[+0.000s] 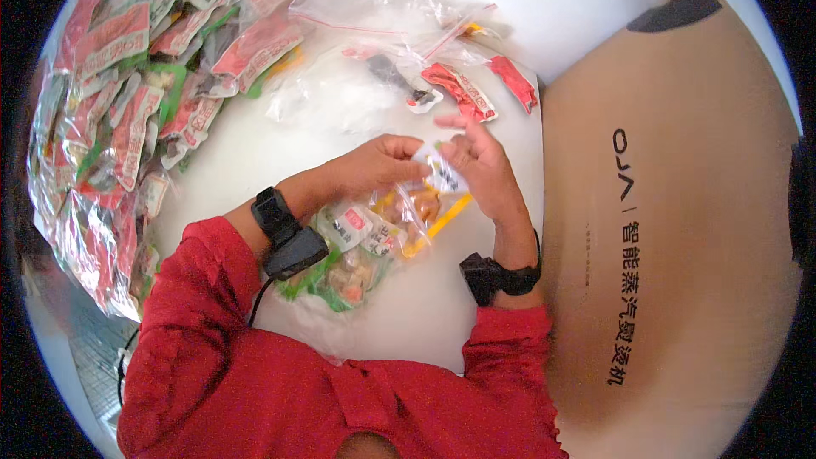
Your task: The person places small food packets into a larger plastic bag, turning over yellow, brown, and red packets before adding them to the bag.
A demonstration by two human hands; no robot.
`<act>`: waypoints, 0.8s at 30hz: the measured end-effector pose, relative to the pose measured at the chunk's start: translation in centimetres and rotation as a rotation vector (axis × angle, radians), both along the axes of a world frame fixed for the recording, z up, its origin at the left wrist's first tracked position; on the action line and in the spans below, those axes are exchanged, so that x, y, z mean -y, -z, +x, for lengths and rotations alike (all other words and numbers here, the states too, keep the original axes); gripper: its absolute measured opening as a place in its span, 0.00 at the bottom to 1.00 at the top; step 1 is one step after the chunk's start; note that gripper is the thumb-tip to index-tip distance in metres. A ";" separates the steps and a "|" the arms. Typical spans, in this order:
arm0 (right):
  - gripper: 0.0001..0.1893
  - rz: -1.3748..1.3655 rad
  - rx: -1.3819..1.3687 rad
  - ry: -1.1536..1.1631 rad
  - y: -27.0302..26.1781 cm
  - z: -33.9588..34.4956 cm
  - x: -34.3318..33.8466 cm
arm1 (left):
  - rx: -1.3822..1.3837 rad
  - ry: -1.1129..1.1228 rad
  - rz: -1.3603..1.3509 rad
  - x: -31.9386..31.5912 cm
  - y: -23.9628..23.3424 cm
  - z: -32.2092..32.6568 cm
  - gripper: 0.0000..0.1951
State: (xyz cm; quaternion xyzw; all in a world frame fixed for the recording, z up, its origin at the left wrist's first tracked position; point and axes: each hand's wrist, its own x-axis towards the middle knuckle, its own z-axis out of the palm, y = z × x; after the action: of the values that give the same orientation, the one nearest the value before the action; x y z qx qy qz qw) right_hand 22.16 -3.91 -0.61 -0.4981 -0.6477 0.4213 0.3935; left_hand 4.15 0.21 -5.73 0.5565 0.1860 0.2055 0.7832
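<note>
My left hand (pixel 398 164) pinches the white top of a small plastic food packet (pixel 447 173) between thumb and fingers. At the same packet's upper right, my right hand (pixel 477 156) grips the edge with curled fingers, while other fingers stick out. Just below my hands lies a yellow-edged packet (pixel 421 207) with brown food showing through its clear film. Beside it, closer to my body, are white-labelled packets (pixel 354 226) and a green-edged packet (pixel 350 277). Clear film seems to overlie some of them; whether they lie inside a bag I cannot tell.
A large clear bag (pixel 137 108) full of red and green snack packets bulges along the left. Beyond my hands lie a clear zip bag (pixel 382 13), red packets (pixel 460 90) (pixel 515 83) and a dark packet (pixel 405 83). A printed cardboard box (pixel 676 236) walls the right side of the white surface (pixel 421 325).
</note>
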 end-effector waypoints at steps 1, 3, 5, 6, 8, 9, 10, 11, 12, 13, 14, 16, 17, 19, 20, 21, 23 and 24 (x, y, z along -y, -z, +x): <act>0.16 -0.144 -0.241 0.051 0.0 -0.1 0.0 | 0.099 -0.140 -0.126 0.2 0.0 0.0 0.11; 0.17 -0.169 -0.505 0.044 0.4 0.4 -0.4 | 0.124 -0.205 -0.183 -0.2 -0.1 0.1 0.12; 0.16 -0.223 -0.665 0.080 2.5 1.1 -1.1 | 0.215 -0.366 -0.308 -0.8 -0.2 0.4 0.12; 0.14 -0.232 -0.587 0.079 2.3 0.3 -0.7 | 0.175 -0.422 -0.274 -0.9 -0.3 0.4 0.12; 0.13 -0.210 -0.553 0.020 4.1 0.8 -1.0 | 0.129 -0.451 -0.267 -0.6 -0.6 0.5 0.11; 0.12 -0.200 -0.496 -0.043 4.3 0.7 -1.0 | 0.102 -0.488 -0.275 -0.4 -0.8 0.6 0.11; 0.12 -0.232 -0.594 -0.047 4.4 0.8 -1.0 | 0.090 -0.483 -0.266 -0.3 -1.0 0.6 0.11; 0.12 -0.224 -0.607 -0.044 4.5 1.0 -1.0 | 0.097 -0.442 -0.263 -0.3 -1.4 0.5 0.11; 0.12 -0.251 -0.617 -0.036 4.5 0.9 -1.0 | 0.104 -0.409 -0.262 -0.2 -1.6 0.2 0.10; 0.13 -0.279 -0.626 -0.029 4.4 0.8 -1.0 | 0.094 -0.411 -0.257 -0.3 -1.4 0.1 0.10; 0.13 -0.277 -0.636 -0.033 4.4 0.6 -0.9 | 0.084 -0.371 -0.265 -0.5 -0.8 -0.1 0.11; 0.14 -0.296 -0.646 -0.002 4.3 0.5 -0.8 | 0.073 -0.326 -0.270 -0.7 -0.7 -0.2 0.11; 0.14 -0.294 -0.650 -0.004 4.4 0.5 -0.8 | 0.030 -0.298 -0.242 -0.7 -0.7 -0.3 0.11; 0.15 -0.311 -0.640 -0.012 4.5 0.5 -0.9 | -0.014 -0.273 -0.212 -0.4 -1.2 -0.3 0.12; 0.15 -0.311 -0.643 -0.016 4.5 0.7 -0.9 | 0.000 -0.298 -0.193 -0.2 -1.4 0.0 0.13; 0.14 -0.325 -0.619 -0.008 4.4 0.7 -0.9 | 0.013 -0.324 -0.174 0.0 -1.5 0.0 0.15; 0.14 -0.342 -0.599 -0.004 4.5 0.7 -0.9 | -0.008 -0.320 -0.138 0.0 -1.6 -0.2 0.16; 0.14 -0.329 -0.622 0.007 4.7 0.7 -1.0 | -0.025 -0.309 -0.101 -0.1 -1.6 -0.4 0.18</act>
State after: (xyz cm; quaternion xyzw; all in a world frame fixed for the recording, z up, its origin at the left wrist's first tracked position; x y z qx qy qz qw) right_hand 22.86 -2.89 -5.27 -0.4051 -0.4185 0.6502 0.4878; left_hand 3.79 0.33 -4.14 0.4835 0.2895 0.3069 0.7669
